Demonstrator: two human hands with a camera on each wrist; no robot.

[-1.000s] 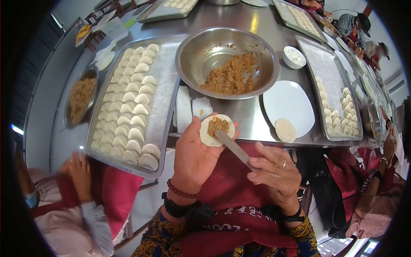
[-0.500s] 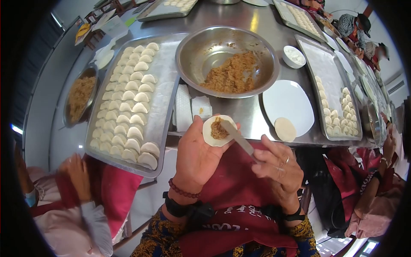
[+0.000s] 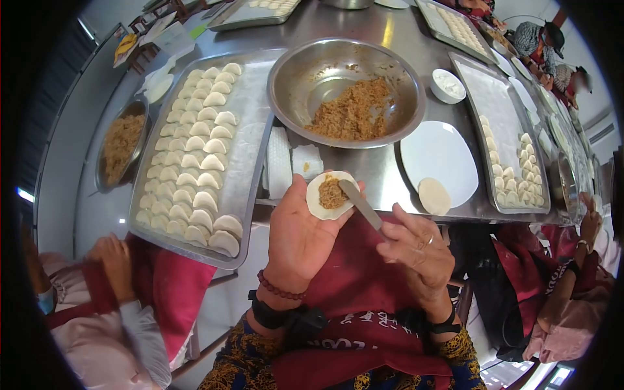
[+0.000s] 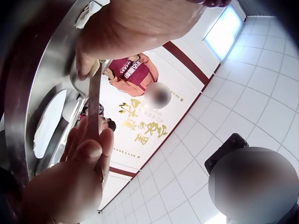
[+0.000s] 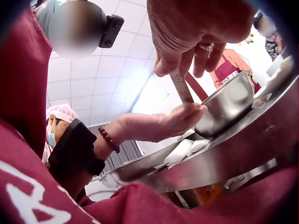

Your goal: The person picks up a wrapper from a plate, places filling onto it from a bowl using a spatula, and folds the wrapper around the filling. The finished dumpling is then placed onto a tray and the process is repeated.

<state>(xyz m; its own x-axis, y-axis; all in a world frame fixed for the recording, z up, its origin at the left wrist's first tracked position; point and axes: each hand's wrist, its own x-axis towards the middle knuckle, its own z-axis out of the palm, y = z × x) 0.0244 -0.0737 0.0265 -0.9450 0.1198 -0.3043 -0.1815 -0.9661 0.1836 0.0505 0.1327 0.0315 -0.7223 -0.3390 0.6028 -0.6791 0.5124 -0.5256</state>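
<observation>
**Wall lettering (image 4: 147, 121) you can only half read, plus what's on your palm**

OK so, writing first: your left wrist view catches big gold-green Chinese characters on a white wall; 里 is the clearest one, the rest sit at an angle and the small print is too tiny; your maroon apron (image 3: 354, 266) has white lettering (image 3: 370, 325) across it, but folds break it up, so I can't read it; no luck with the orange-sleeved person's apron (image 4: 133, 79) either, too small.

Your left hand (image 3: 299, 227) is palm up, relaxed, cradling a round dough wrapper (image 3: 314, 200) on its fingers; a lump of filling (image 3: 331, 193) sits in the middle; your right hand (image 3: 422, 252) is pinching a flat spatula (image 3: 364, 207), tip touching the filling; your fingers cover its grip end, and both wrist views hide the filling.

Around you: the big steel bowl (image 3: 286, 71) of mix is just beyond your hands; the left tray (image 3: 246, 143) holds rows of dumplings (image 3: 195, 143); folded white paper (image 3: 279, 162) lies between tray and bowl; to the right, a spare wrapper (image 3: 433, 196) overlaps the white plate (image 3: 442, 156), with a small white bowl (image 3: 447, 88) beyond it, and the right tray (image 3: 494, 104) is partly filled; a dark phone (image 4: 226, 151) also shows in both wrist views.
</observation>
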